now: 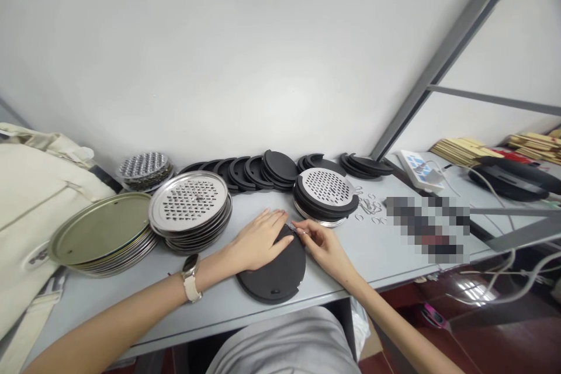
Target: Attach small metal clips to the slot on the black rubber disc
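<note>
A round black disc (280,272) with a small hole near its front edge lies flat on the table before me. My left hand (258,239) rests across its upper left part, fingers stretched out and palm down. At the disc's far right edge, my right hand (322,245) pinches a small shiny metal piece (293,228); its exact shape is partly hidden by the fingertips. Just beyond stands a stack of black discs topped by a perforated metal grater plate (328,186). Loose metal rings and clips (370,205) are scattered to its right.
Stacks of grater plates (188,201) and olive-green round trays (105,228) stand at left, beside a cream bag (30,204). Black notched discs (236,172) line the wall. A grey metal frame post (421,93) rises at right, near cables and a white box (418,169).
</note>
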A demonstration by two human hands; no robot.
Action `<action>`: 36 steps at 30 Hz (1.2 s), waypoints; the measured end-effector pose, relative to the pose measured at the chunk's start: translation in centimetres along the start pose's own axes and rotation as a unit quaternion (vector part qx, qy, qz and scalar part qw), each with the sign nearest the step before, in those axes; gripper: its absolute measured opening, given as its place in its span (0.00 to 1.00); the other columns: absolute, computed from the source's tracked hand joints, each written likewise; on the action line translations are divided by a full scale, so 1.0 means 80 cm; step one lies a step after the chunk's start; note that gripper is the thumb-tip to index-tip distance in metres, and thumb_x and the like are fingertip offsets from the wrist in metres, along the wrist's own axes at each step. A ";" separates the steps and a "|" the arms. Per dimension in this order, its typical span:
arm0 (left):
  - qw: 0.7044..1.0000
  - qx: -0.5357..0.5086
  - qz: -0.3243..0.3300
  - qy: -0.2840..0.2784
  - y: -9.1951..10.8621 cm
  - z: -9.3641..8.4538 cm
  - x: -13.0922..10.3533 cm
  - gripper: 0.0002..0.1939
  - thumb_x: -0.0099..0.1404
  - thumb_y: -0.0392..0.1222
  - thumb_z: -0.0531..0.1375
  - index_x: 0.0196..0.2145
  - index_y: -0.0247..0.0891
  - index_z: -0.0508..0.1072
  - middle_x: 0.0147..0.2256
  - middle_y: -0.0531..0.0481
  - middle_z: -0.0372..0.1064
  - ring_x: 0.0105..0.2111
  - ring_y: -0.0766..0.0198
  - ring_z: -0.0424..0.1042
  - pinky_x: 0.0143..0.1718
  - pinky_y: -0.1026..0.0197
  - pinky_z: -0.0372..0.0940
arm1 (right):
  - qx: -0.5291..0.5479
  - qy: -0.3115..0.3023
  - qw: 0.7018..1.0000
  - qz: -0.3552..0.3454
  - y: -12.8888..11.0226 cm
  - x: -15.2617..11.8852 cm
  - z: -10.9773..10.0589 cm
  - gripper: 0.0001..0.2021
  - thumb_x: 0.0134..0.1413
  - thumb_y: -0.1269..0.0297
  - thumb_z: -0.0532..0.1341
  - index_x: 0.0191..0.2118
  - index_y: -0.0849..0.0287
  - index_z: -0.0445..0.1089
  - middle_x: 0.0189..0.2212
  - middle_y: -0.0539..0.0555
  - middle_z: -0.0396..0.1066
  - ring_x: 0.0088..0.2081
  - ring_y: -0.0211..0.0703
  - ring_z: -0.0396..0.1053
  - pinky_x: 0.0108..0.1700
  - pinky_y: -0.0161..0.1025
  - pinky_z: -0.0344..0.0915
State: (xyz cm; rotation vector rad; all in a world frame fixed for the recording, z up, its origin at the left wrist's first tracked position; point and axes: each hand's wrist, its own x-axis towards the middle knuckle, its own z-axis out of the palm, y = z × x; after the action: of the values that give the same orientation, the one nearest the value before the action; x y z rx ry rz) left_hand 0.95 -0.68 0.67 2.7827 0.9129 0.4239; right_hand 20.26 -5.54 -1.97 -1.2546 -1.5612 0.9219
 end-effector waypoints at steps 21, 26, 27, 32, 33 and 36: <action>1.000 -0.007 -0.007 -0.003 0.001 -0.004 -0.001 0.26 0.71 0.53 0.46 0.59 0.32 0.59 0.60 0.38 0.57 0.61 0.53 0.56 0.62 0.49 0.52 | 0.036 0.004 0.999 0.004 0.002 0.003 0.002 0.15 0.59 0.57 0.57 0.46 0.60 0.72 0.28 0.52 0.69 0.29 0.40 0.64 0.33 0.36 0.62; 1.000 -0.001 -0.005 -0.003 0.000 -0.003 -0.001 0.26 0.71 0.52 0.46 0.59 0.33 0.59 0.60 0.38 0.57 0.61 0.53 0.57 0.62 0.48 0.52 | 0.032 0.009 0.999 -0.002 0.003 0.003 0.001 0.14 0.58 0.58 0.58 0.45 0.60 0.72 0.32 0.54 0.72 0.32 0.41 0.67 0.37 0.37 0.64; 1.000 0.000 -0.005 -0.003 0.000 -0.003 -0.001 0.26 0.71 0.52 0.46 0.59 0.33 0.59 0.60 0.38 0.57 0.61 0.53 0.57 0.62 0.48 0.52 | 0.030 0.010 1.000 -0.003 0.003 0.003 0.001 0.14 0.58 0.58 0.58 0.45 0.60 0.73 0.32 0.54 0.72 0.32 0.41 0.67 0.37 0.37 0.65; 1.000 -0.007 -0.002 -0.001 0.001 -0.005 0.000 0.26 0.72 0.52 0.45 0.59 0.33 0.58 0.60 0.38 0.57 0.61 0.53 0.56 0.62 0.47 0.52 | 0.012 0.009 1.000 -0.004 0.001 0.003 0.000 0.14 0.58 0.57 0.58 0.43 0.61 0.72 0.30 0.53 0.72 0.31 0.41 0.66 0.36 0.37 0.65; 1.000 -0.007 -0.001 -0.004 0.001 -0.005 0.000 0.26 0.72 0.52 0.45 0.59 0.33 0.58 0.60 0.38 0.57 0.61 0.53 0.56 0.62 0.47 0.52 | 0.009 0.007 1.000 -0.005 0.000 0.003 0.000 0.14 0.58 0.57 0.58 0.43 0.61 0.72 0.30 0.53 0.71 0.31 0.41 0.66 0.36 0.37 0.64; 1.000 -0.007 0.005 -0.013 0.000 -0.007 -0.001 0.26 0.72 0.53 0.45 0.59 0.32 0.58 0.60 0.38 0.57 0.61 0.53 0.56 0.62 0.48 0.52 | 0.003 0.001 1.000 -0.009 -0.003 0.003 -0.001 0.14 0.59 0.57 0.57 0.43 0.61 0.72 0.29 0.53 0.70 0.30 0.40 0.65 0.35 0.37 0.64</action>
State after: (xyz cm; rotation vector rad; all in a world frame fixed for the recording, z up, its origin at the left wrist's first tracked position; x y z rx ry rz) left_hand 0.76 -0.70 1.19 2.7745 0.8864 0.3928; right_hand 20.26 -5.37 -1.72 -1.2358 -1.5646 0.9139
